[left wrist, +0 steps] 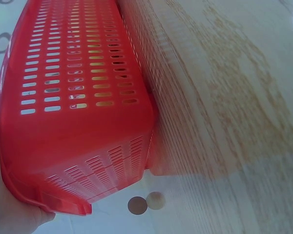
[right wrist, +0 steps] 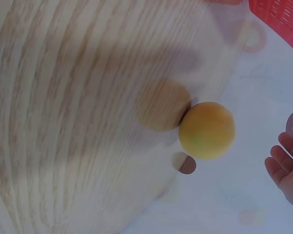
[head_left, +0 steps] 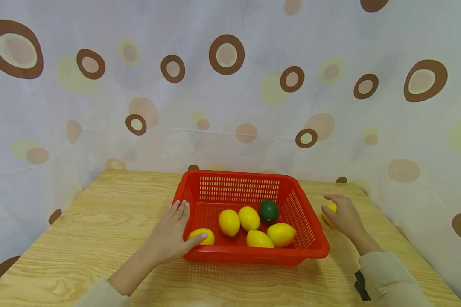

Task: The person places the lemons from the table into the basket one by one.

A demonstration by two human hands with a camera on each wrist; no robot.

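A red slotted basket [head_left: 253, 256] stands mid-table and holds several yellow lemons [head_left: 229, 222] and one dark green fruit [head_left: 269, 210]. My left hand [head_left: 172, 232] rests on the basket's front-left corner. Its fingers lie straight along the left rim, and the thumb reaches over the rim beside a lemon [head_left: 202, 236]. The left wrist view shows the basket's outer wall [left wrist: 73, 97] close up, with my palm [left wrist: 10, 214] against its rim. My right hand [head_left: 343, 215] arches over a lone lemon [head_left: 331, 208] on the table right of the basket. In the right wrist view that lemon [right wrist: 206, 130] lies a little apart from my relaxed fingers [right wrist: 283, 168].
The wooden table [head_left: 100, 221] is backed by a pale curtain with brown and yellow circles [head_left: 226, 54], which wraps both sides. The table's right edge runs close behind the lone lemon. A corner of the basket [right wrist: 278, 14] shows in the right wrist view.
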